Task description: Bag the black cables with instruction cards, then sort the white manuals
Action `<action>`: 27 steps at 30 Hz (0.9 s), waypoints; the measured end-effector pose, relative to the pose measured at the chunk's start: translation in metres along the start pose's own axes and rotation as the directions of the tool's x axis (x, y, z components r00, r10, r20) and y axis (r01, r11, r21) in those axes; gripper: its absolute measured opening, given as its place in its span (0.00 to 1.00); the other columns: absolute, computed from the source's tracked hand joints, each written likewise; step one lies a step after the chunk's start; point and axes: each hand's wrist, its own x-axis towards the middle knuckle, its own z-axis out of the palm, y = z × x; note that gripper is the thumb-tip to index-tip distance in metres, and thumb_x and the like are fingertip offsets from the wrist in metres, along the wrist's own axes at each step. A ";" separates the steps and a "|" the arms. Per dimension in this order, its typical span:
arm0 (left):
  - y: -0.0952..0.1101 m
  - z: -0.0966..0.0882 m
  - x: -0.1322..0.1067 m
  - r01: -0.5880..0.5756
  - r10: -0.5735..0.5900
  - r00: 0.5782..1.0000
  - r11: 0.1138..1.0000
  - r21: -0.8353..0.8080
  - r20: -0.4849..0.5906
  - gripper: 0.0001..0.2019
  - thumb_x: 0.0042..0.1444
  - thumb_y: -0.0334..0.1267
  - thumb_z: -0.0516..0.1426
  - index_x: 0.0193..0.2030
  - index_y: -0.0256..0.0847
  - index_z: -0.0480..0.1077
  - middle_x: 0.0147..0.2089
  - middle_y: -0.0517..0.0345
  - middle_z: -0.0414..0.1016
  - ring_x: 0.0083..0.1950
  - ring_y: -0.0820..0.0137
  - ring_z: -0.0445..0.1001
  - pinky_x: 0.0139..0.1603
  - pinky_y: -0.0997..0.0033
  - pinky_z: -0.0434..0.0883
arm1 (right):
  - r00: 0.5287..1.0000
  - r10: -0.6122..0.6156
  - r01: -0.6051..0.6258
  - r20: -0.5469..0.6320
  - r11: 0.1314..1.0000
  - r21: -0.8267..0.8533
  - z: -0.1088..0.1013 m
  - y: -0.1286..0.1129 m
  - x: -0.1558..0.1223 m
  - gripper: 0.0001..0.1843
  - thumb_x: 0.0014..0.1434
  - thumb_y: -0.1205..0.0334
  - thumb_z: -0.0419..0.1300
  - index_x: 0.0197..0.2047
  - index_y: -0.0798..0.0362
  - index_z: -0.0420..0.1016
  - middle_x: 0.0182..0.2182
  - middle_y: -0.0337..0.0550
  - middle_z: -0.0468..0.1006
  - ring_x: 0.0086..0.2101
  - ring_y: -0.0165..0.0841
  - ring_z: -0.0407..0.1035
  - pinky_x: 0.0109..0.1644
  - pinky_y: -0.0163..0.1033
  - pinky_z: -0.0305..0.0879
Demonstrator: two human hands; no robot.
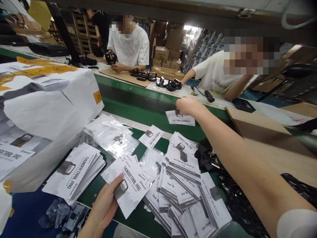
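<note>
My left hand (105, 205) is closed on a white "Thunder Trail Pro" booklet (131, 183) at the near edge of the green belt. My right arm stretches far forward; my right hand (187, 105) pinches a small white leaflet (180, 118) over the far side of the belt. Between the hands lie a fanned pile of user manuals (183, 168), a single loose leaflet (151, 136), and clear plastic bags (112, 135). A stack of the same booklets (76, 172) sits left of my left hand.
A large white printed carton (47, 109) fills the left. Black cables or straps (247, 205) lie under my right arm. Two people in white shirts sit across the belt (148, 105) with black parts (170, 83) on cardboard. Brown cardboard (267, 135) lies at right.
</note>
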 end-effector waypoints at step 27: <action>0.002 0.023 -0.011 0.084 -0.106 0.970 0.991 0.107 0.219 0.16 0.54 0.39 0.57 0.48 0.33 0.69 0.33 0.43 0.79 0.33 0.54 0.79 0.33 0.59 0.76 | 0.469 -0.790 0.635 0.395 0.612 0.472 0.063 -0.091 -0.077 0.13 0.49 0.69 0.63 0.40 0.57 0.70 0.37 0.42 0.74 0.37 0.31 0.68 0.36 0.31 0.61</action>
